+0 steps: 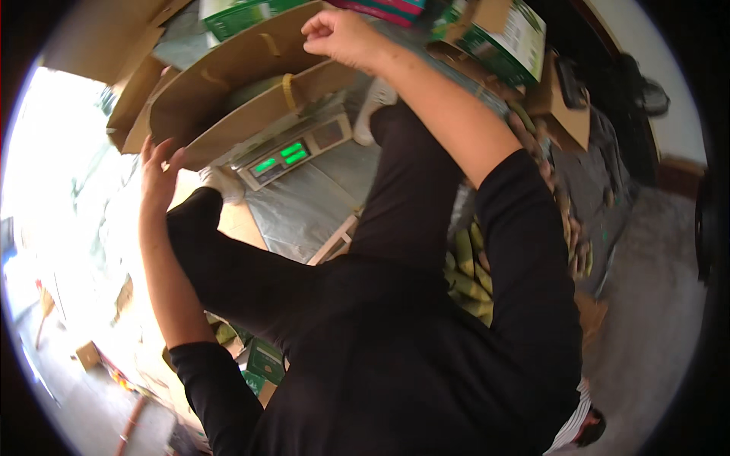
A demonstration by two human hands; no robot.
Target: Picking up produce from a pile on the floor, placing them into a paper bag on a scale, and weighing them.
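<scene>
We see 1 carton (228,91), brown and open, resting on 1 scale (293,156) in front of us. The carton is tilted, with its long flaps (251,53) standing up and bending toward the rim of the view.

Our 2 hands are both at the carton. The left hand (157,178) is at the carton's near left corner, fingers (147,152) spread and pointing up, the fingertips touching or just beside the cardboard edge; we cannot tell which. The right hand (342,34) is at the far upper edge of the flap, fingers curled in together as if pinching the cardboard rim, though the grip itself is hidden behind the knuckles.

The scale shows 2 green lit displays (280,158) side by side on its front panel, below the carton. It stands on grey sheeting (312,205) spread over the floor.

We count 2 legs in black trousers (395,197) stretching toward the scale, with 2 white shoes: 1 (374,102) just right of the scale, 1 (220,182) at its left.

To the right lies a heap of green cobs (471,266), too many and too blurred to count. Behind the carton we count at least 2 green printed boxes (509,38), 1 at the top left (236,15) and 1 at the top right. 1 more small green box (266,361) sits near the left elbow.
</scene>
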